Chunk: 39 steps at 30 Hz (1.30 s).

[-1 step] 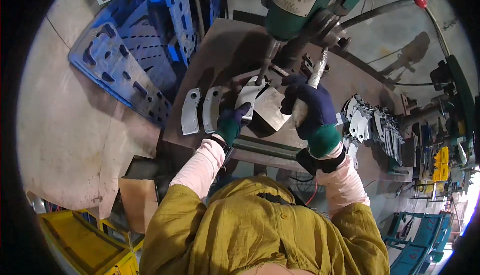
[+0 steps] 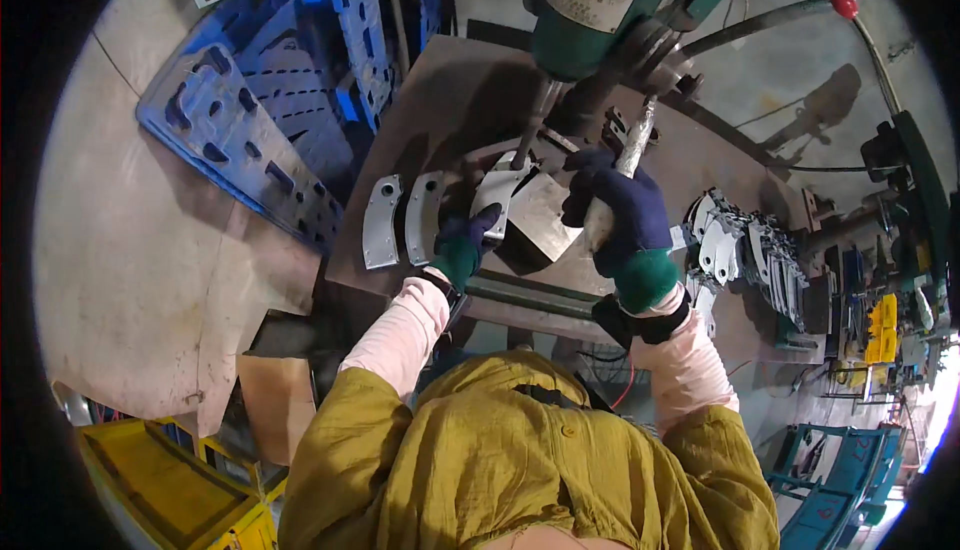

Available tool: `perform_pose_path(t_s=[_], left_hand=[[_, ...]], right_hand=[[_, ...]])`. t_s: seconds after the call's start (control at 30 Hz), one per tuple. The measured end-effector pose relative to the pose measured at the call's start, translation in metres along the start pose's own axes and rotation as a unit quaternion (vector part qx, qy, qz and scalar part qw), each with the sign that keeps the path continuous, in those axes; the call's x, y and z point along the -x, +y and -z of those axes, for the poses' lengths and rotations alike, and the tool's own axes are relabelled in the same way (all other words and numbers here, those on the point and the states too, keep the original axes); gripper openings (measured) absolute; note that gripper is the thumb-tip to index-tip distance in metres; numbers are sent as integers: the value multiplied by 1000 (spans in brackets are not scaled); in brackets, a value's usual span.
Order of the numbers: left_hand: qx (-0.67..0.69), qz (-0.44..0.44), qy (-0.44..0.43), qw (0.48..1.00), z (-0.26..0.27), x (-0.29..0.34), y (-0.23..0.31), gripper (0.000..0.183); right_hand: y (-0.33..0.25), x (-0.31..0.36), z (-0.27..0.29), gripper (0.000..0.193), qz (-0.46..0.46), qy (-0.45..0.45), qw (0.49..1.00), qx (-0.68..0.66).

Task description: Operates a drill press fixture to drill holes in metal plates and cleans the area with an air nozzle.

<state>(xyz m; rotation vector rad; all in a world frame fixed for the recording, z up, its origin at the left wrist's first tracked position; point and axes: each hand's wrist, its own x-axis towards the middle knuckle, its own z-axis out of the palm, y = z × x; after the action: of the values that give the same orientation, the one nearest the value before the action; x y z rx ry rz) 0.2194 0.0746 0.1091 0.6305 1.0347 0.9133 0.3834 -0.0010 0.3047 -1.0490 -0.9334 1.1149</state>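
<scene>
My left hand point(image 2: 466, 240), in a dark blue glove with a green cuff, grips the lower end of a curved silver metal plate point(image 2: 499, 188). The plate lies under the drill bit point(image 2: 522, 157) of a green drill press point(image 2: 575, 35); whether the tip is inside the metal cannot be made out. Beside the plate sits a squarish metal block point(image 2: 546, 212). My right hand point(image 2: 627, 208), gloved alike, is wrapped around a feed lever point(image 2: 636, 140) covered in silvery wrapping. Two more curved plates point(image 2: 381, 222) point(image 2: 424, 218) lie left of my left hand.
A pile of metal plates point(image 2: 745, 250) covers the right of the brown worktable point(image 2: 440, 80). Another lever with a red knob point(image 2: 842, 0) sticks out at upper right. Blue plastic pallets point(image 2: 250, 140) lean at the left. A yellow metal bin point(image 2: 165, 490) stands at lower left.
</scene>
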Motion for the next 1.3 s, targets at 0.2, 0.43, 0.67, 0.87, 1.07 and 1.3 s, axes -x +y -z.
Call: perform_pose_path(t_s=[0.2,0.43,0.67,0.87,1.07,1.3], left_hand=[[-108,95,16,989,12,-30,-13,51],[-436,-47,15,899,48,-74,-55,52],[-493,-61,45,867,48,-65,-51,60],[-208,49,61,975,4,-15,6,78],[-362,6,71,929,9,-15,6,65],[-142,140,7,980,21,-24,-1,72]], right_hand=[[28,-19,14,20,-7,105,994,35],[55,-37,38,22,74,153,972,160],[64,-56,59,22,148,179,919,317],[70,-71,78,25,259,202,846,421],[70,-76,84,21,299,188,816,458],[85,-109,126,27,375,159,783,471]])
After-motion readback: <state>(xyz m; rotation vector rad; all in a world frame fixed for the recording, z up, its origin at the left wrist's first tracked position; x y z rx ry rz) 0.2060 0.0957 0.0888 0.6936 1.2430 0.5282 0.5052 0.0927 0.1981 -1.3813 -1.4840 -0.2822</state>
